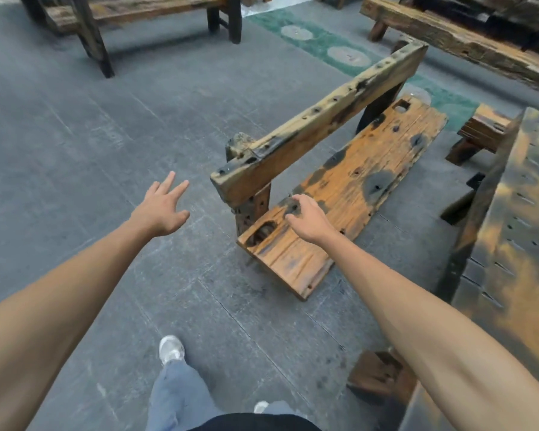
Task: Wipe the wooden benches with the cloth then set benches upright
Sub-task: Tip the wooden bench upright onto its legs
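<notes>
An orange-brown wooden bench (pixel 349 194) lies tipped over on the grey floor at centre right, its seat plank flat on the ground and its legs and long stretcher beam (pixel 318 119) pointing up. My right hand (pixel 308 219) hovers over the near end of the plank with fingers loosely curled, holding nothing. My left hand (pixel 162 209) is stretched out to the left of the bench, fingers spread, empty, short of the beam's near end. No cloth is in view.
A large dark and orange wooden table (pixel 511 244) fills the right edge. Another bench (pixel 131 10) stands upright at the back left, and heavy timber pieces (pixel 461 38) lie at the back right. A green rug (pixel 330 45) stretches behind. My feet (pixel 170 349) are below.
</notes>
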`<state>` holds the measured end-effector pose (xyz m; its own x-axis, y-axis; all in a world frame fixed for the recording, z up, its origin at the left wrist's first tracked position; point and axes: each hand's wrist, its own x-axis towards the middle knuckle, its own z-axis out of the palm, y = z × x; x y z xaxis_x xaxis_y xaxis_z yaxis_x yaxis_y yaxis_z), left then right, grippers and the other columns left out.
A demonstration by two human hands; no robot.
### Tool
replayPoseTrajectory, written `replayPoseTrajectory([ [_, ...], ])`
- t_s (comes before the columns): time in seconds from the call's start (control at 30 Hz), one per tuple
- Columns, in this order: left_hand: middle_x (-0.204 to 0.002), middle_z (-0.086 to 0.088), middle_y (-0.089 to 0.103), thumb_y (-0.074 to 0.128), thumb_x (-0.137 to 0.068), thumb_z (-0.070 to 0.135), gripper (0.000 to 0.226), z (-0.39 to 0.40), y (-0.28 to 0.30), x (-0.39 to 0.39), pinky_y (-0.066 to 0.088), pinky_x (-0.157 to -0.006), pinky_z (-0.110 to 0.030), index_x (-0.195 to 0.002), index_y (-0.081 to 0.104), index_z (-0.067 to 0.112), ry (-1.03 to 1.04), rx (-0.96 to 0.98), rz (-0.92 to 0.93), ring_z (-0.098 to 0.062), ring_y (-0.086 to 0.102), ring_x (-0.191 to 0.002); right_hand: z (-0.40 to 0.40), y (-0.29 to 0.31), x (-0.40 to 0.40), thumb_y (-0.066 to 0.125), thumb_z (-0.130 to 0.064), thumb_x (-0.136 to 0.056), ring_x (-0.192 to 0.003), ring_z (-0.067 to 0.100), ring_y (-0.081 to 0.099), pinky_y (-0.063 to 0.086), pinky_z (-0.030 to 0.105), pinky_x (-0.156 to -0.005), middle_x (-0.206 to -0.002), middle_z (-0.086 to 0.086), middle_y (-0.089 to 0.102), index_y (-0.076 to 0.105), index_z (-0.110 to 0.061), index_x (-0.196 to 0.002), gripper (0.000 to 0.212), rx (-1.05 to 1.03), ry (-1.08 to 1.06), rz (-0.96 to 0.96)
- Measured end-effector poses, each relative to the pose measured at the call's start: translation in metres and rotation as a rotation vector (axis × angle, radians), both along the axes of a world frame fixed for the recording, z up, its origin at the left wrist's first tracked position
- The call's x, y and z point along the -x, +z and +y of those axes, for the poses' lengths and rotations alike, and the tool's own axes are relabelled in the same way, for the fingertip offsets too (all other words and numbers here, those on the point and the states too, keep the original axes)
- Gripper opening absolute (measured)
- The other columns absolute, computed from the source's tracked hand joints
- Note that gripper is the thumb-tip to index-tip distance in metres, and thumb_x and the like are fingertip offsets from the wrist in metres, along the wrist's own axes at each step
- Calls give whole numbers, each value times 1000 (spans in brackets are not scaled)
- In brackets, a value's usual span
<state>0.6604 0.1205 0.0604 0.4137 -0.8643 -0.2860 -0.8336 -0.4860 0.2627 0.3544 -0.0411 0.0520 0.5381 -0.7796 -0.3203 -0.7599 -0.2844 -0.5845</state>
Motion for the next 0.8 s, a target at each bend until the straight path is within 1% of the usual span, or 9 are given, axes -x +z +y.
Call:
replayPoseTrajectory([
  [0.1, -171, -7, -6, 53, -100, 33, 75, -46, 0, -51, 13, -126, -49, -162, 12, 24, -69, 21, 5, -40, 3, -156, -16, -2, -42, 50, -32, -105, -138, 25, 46, 41, 35, -97, -168, 2, 19, 27, -18, -159, 60, -4, -116, -18],
  [0.13, -171, -6, -6, 53, -100, 33, 75, -61, 1, -64, 13, -126, -49, -162, 13, 24, -114, 31, 19, -40, 4, -156, -20, -3, -50, 50, -32, -106, -141, 25, 43, 39, 34, -98, -168, 2, 19, 26, -18, -159, 60, -15, -148, -22],
  [0.23, -171, -5, -5, 54, -99, 34, 76, -119, 10, -99, 14, -127, -48, -162, 13, 25, -262, 54, -13, -38, 5, -156, -34, 0, -76, 50, -32, -106, -153, 25, 24, 29, 42, -118, -169, 4, 19, 26, -18, -159, 60, 7, -220, -24],
  [0.27, -171, -6, -5, 54, -99, 34, 76, -138, 15, -107, 13, -127, -48, -162, 13, 24, -300, 50, -11, -38, 5, -156, -40, 4, -81, 50, -33, -105, -154, 24, 22, 27, 44, -121, -168, 4, 19, 27, -19, -159, 60, 2, -266, -25],
  [0.4, -171, -4, -4, 54, -99, 34, 75, -217, 25, -119, 15, -126, -49, -162, 14, 24, -463, 81, 3, -35, 4, -157, -62, 7, -95, 49, -33, -104, -147, 26, 35, 32, 41, -116, -165, 3, 26, 29, -19, -157, 59, 14, -426, -40],
  [0.53, -171, -1, -4, 52, -100, 35, 74, -282, 14, -117, 15, -127, -51, -162, 14, 27, -622, 73, 15, -33, 0, -157, -99, -11, -110, 49, -30, -104, -149, 26, 32, 31, 38, -114, -165, 5, 26, 29, -20, -157, 57, -36, -557, -55],
  [0.6, -171, 4, -7, 50, -100, 36, 73, -312, 6, -116, 17, -126, -54, -162, 11, 30, -679, 39, 27, -31, -4, -158, -120, -21, -121, 50, -30, -105, -147, 28, 36, 33, 38, -113, -166, 5, 24, 29, -21, -158, 58, -77, -626, -63],
  [0.7, -171, 4, -9, 49, -101, 36, 74, -366, -8, -124, 15, -126, -54, -162, 9, 31, -755, -23, 26, -32, -6, -157, -163, -37, -144, 49, -31, -106, -148, 30, 34, 33, 42, -116, -167, 5, 23, 27, -20, -159, 59, -99, -707, -75],
  [0.8, -171, 4, -10, 49, -102, 36, 74, -418, -14, -139, 15, -126, -55, -162, 8, 32, -811, -98, 20, -33, -7, -157, -204, -46, -168, 50, -32, -106, -144, 29, 40, 37, 38, -109, -167, 5, 24, 26, -20, -159, 59, -158, -771, -73],
])
